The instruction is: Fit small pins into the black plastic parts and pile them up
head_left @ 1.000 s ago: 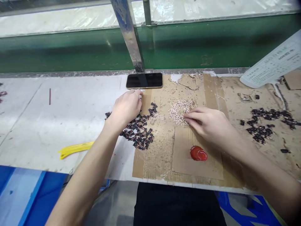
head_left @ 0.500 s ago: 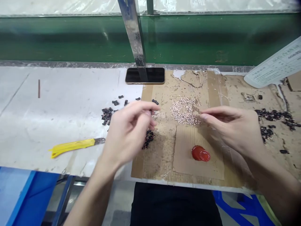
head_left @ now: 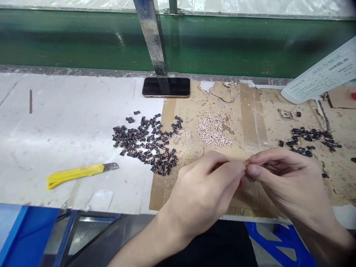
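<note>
My left hand (head_left: 207, 183) and my right hand (head_left: 286, 178) meet fingertip to fingertip over the front of the cardboard (head_left: 186, 189). Both are closed in a pinch, and whatever sits between the fingertips is too small and hidden to name. A bit of a red piece (head_left: 240, 184) shows just under the left fingers; the rest of it is covered. Beyond my hands lies a pile of tiny pale pinkish pieces with dark marks (head_left: 213, 131). To the left spreads a heap of small black parts with copper-coloured bits (head_left: 139, 139).
A yellow utility knife (head_left: 76, 173) lies at left, blade out. A phone (head_left: 166, 87) rests at the foot of a metal post (head_left: 152, 40). More black parts (head_left: 303, 139) lie at right, below a tilted white bottle (head_left: 317, 78). A thin brown strip (head_left: 30, 101) is far left.
My left hand has moved right, away from the black parts, to meet my right hand. The right hand has come nearer the front edge. The red pieces are now mostly covered.
</note>
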`<state>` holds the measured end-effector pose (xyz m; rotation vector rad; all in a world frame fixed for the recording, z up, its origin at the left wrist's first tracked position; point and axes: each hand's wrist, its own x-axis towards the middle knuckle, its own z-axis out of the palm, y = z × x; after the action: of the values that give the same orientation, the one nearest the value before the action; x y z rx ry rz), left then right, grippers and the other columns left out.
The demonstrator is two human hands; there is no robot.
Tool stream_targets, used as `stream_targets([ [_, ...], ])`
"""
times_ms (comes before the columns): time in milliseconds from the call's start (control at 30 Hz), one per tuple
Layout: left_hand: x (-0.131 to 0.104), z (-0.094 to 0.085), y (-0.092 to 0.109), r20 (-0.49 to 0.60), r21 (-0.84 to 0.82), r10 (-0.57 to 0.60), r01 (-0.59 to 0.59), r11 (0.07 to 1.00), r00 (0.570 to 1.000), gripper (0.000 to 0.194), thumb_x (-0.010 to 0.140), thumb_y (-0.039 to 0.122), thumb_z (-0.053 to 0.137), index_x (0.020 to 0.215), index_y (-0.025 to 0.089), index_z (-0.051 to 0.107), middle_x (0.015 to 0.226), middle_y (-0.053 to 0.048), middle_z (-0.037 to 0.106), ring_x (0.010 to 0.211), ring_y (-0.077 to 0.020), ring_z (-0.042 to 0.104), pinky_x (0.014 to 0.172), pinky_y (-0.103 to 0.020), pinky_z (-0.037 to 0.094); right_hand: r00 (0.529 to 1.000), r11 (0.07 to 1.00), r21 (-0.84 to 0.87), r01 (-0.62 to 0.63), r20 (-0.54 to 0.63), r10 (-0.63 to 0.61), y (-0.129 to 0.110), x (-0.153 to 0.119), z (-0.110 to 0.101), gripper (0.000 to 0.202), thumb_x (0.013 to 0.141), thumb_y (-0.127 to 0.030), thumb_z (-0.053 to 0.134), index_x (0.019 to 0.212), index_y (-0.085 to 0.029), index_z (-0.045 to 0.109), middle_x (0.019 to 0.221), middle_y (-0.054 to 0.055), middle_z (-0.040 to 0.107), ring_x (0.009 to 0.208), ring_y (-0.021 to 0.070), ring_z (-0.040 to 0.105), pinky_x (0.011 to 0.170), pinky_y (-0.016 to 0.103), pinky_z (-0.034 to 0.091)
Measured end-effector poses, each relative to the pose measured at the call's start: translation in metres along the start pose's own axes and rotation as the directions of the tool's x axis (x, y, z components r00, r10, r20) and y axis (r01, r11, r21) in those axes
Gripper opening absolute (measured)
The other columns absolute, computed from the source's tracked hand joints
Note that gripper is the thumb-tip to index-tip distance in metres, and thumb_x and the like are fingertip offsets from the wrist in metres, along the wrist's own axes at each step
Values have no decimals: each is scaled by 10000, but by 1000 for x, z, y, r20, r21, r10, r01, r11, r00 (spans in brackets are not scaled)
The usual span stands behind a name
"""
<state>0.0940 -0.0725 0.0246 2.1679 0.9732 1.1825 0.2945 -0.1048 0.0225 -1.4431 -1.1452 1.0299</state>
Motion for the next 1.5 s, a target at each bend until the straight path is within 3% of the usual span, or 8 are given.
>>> stream_targets([
  [67,-2,2,-1,-3,73,48,-47,996,999,124,1009,80,655,1004,149,757,932,-43,775,757,-131,745,677,-222,625,999,998,-54,14,-31,-16,-4,-4,3,226,689,-287,1009,846,-315,849,734,-45,809,599,106,776,611,96,638],
  [233,-10,16,0,-131,147,105,-85,985,986,153,1015,68,623,909,148,697,839,-27,764,696,-126,729,661,-236,612,999,996,-89,-21,-37,18,-12,-16,14,65,869,-336,882,925,-353,853,833,-42,841,670,94,804,676,84,641],
  [333,-16,21,0,-176,161,103,-75,984,979,99,985,61,664,946,143,705,823,-13,752,683,-123,715,648,-243,592,999,995,-99,-15,-49,10,-13,-22,17,68,862,-321,882,903,-359,845,842,-54,844,699,90,811,682,63,626],
  [733,-20,18,-1,-95,108,218,-208,972,971,140,995,49,597,916,122,687,760,-38,720,607,-148,646,565,-286,546,999,997,-74,-17,31,19,-16,-20,11,79,867,-228,850,861,-301,821,809,-28,821,670,109,794,653,100,637],
  [900,-19,18,2,-67,65,165,-161,985,984,141,976,71,624,880,161,674,778,-24,735,621,-145,661,588,-289,551,996,998,32,-56,77,54,-15,-19,6,125,801,-217,914,864,-278,826,810,4,814,721,153,808,689,155,666],
  [1300,-16,16,3,-98,-78,19,-26,997,995,141,950,64,678,888,191,672,843,12,792,697,-85,740,762,-160,642,916,953,130,-275,337,218,-19,-12,-1,32,907,-271,828,887,-286,808,797,-12,751,705,103,699,661,150,600],
  [1500,-18,16,8,-102,-140,-15,1,990,995,141,933,58,703,889,190,682,840,9,788,721,-96,758,777,-157,650,924,967,112,-231,337,182,-25,-12,4,115,940,-314,787,853,-249,749,771,3,706,651,120,661,602,186,602],
])
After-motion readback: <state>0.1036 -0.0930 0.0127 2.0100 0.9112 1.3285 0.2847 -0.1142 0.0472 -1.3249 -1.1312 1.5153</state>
